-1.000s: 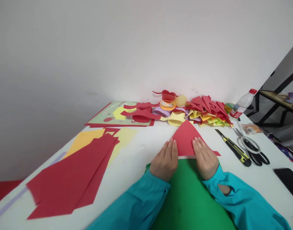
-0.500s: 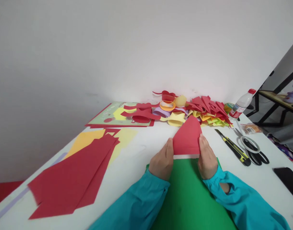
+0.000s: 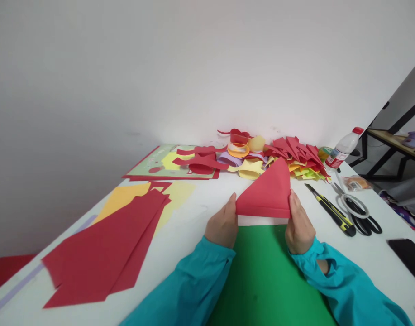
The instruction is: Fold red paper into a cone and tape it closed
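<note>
A folded piece of red paper (image 3: 265,192), roughly a triangle with its tip pointing away from me, is held up between both hands. My left hand (image 3: 223,224) grips its left lower corner, thumb side toward me. At the right lower corner my right hand (image 3: 299,226) is closed on the same paper. The straight lower edge faces me and looks slightly parted, as if layered. Beneath the hands lies a green mat (image 3: 264,271). The fingers behind the paper are partly hidden.
Large red paper pieces (image 3: 105,249) lie at left. Behind are a red paper pile (image 3: 293,151), curled paper shapes (image 3: 202,163) and a green printed sheet (image 3: 153,165). A utility knife (image 3: 331,210), scissors (image 3: 363,224), tape roll (image 3: 355,206), bottle (image 3: 345,147) and black phone-like slab (image 3: 409,256) are at right.
The red paper has widened between my hands, and its tip has risen a little. My left hand has moved left and my right hand slightly right.
</note>
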`<state>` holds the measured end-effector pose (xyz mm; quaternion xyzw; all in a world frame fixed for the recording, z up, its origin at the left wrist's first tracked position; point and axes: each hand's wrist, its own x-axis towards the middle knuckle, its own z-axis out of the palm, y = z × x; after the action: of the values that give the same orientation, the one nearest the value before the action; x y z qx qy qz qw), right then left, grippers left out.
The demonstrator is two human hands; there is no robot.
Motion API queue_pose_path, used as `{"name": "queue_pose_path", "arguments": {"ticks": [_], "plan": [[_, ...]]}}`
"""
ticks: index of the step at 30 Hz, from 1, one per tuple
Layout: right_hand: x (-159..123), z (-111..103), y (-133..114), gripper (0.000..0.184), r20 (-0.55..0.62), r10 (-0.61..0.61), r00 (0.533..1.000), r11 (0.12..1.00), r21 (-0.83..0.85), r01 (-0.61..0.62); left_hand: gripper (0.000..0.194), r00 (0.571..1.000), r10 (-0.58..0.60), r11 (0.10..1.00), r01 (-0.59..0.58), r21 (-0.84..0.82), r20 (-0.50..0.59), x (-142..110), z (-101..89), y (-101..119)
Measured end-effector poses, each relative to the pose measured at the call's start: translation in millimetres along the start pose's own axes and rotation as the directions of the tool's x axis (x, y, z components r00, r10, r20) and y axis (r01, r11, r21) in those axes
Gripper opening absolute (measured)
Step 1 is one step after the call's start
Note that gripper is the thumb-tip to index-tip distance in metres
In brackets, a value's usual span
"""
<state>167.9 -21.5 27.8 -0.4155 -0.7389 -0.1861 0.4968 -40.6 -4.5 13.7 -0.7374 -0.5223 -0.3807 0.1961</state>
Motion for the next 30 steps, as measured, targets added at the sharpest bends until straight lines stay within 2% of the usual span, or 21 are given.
{"name": "queue_pose_path", "arguments": {"ticks": [4, 11, 14, 16, 18, 20, 21, 22, 23, 25, 27, 28, 30], "plan": [[1, 0, 2, 0.059, -0.007, 0.004, 1.0, 1.0, -0.004, -0.004, 0.051, 1.0, -0.001, 0.998, 0.003, 0.065, -0.031, 2, -3.4, -7], [4, 2, 2, 0.062, -0.009, -0.036, 0.999, 0.999, -0.014, 0.036, 0.027, 0.999, -0.015, 0.959, 0.022, 0.281, -0.029, 3, -11.0, -3], [3, 0, 4, 0.062, -0.017, -0.037, 0.999, 0.999, -0.002, 0.037, 0.021, 0.999, -0.029, 0.953, 0.038, 0.301, -0.034, 9, -16.0, -11], [1, -1, 8, 0.058, -0.039, 0.043, 0.998, 0.999, 0.016, -0.043, 0.026, 0.991, -0.131, 0.946, 0.136, 0.295, -0.039, 14, -19.0, -21], [2, -1, 11, 0.05, -0.089, 0.235, 0.968, 0.97, 0.078, -0.229, 0.034, 0.956, -0.289, 0.926, 0.291, 0.239, -0.046, 19, -21.0, -29], [5, 2, 12, 0.039, -0.123, 0.474, 0.872, 0.866, 0.246, -0.436, 0.035, 0.908, -0.418, 0.908, 0.417, 0.036, 0.031, 21, -21.6, -28], [7, 4, 11, 0.036, -0.109, 0.579, 0.808, 0.779, 0.369, -0.508, 0.033, 0.889, -0.439, 0.882, 0.454, -0.127, 0.131, 20, -21.2, -23], [10, 6, 8, 0.036, -0.063, 0.661, 0.748, 0.669, 0.501, -0.549, 0.033, 0.869, -0.417, 0.82, 0.486, -0.302, 0.265, 17, -20.3, -14], [14, 8, 4, 0.036, 0.01, 0.717, 0.697, 0.541, 0.623, -0.566, 0.033, 0.833, -0.357, 0.717, 0.534, -0.448, 0.422, 14, -18.9, -4], [20, 10, -7, 0.035, 0.2, 0.754, 0.626, 0.274, 0.771, -0.575, 0.034, 0.701, -0.139, 0.486, 0.664, -0.568, 0.7, 4, -15.5, 20], [24, 11, -17, 0.036, 0.36, 0.696, 0.621, 0.109, 0.803, -0.587, 0.037, 0.602, -0.035, 0.321, 0.763, -0.562, 0.798, -5, -12.4, 42], [26, 10, -22, 0.039, 0.428, 0.646, 0.632, 0.067, 0.793, -0.605, 0.044, 0.587, -0.018, 0.247, 0.787, -0.565, 0.81, -8, -11.5, 50], [27, 9, -29, 0.05, 0.522, 0.544, 0.657, 0.056, 0.759, -0.648, 0.053, 0.637, 0.032, 0.153, 0.759, -0.633, 0.77, -11, -11.1, 61]]}}
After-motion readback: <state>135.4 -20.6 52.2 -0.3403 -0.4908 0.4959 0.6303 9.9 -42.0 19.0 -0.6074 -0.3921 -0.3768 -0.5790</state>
